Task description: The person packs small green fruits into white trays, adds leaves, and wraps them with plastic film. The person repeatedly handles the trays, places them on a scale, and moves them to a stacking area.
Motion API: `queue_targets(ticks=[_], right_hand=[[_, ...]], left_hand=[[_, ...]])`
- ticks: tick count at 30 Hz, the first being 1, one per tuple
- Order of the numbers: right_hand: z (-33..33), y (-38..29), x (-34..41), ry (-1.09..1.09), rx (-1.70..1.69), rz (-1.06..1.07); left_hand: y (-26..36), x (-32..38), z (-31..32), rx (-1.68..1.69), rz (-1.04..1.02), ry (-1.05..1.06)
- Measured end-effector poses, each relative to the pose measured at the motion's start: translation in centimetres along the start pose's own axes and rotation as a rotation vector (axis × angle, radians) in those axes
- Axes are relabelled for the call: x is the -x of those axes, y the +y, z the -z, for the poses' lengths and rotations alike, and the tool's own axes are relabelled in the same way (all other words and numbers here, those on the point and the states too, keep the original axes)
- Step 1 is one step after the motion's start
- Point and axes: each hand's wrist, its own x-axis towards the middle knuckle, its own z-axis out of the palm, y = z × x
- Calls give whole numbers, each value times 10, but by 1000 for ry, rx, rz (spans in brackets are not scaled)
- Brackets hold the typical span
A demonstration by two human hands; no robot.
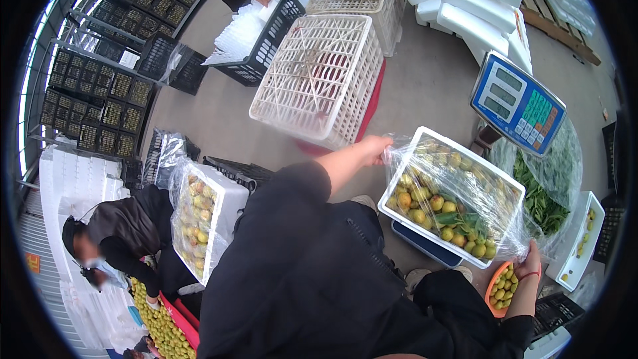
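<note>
A white foam box (423, 134) full of yellow-green fruit (436, 203) with a few green leaves rests on the platform of a weighing scale (423, 244). Clear plastic film (463, 184) lies across the box's top. At the box's left corner my left hand (375, 150) grips the film's edge. My right hand (529, 265) pinches the film at the lower right corner, above an orange basket (490, 295) of the same fruit. The scale's blue display panel (518, 102) stands on a post just beyond the box.
White plastic crates (319, 70) stand ahead, near a black crate (249, 62) where a person's hand touches white foam netting. Foam boxes and lids (473, 0) are piled beyond. Bagged green leaves (538, 194) lie right. A film-covered fruit box (199, 219) and a seated person are left.
</note>
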Motion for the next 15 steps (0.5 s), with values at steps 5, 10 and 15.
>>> queue_targets(ticks=[5,10,15], right_hand=[[25,-28,34,-51,-59,38],[4,-4,86,185,1551,1342],[-59,6,78,-31,1985,1385]], left_hand=[[28,30,35,-294,-68,67],[9,84,33,-1578,-969,132],[21,58,-10,-1953,-1041,-18]])
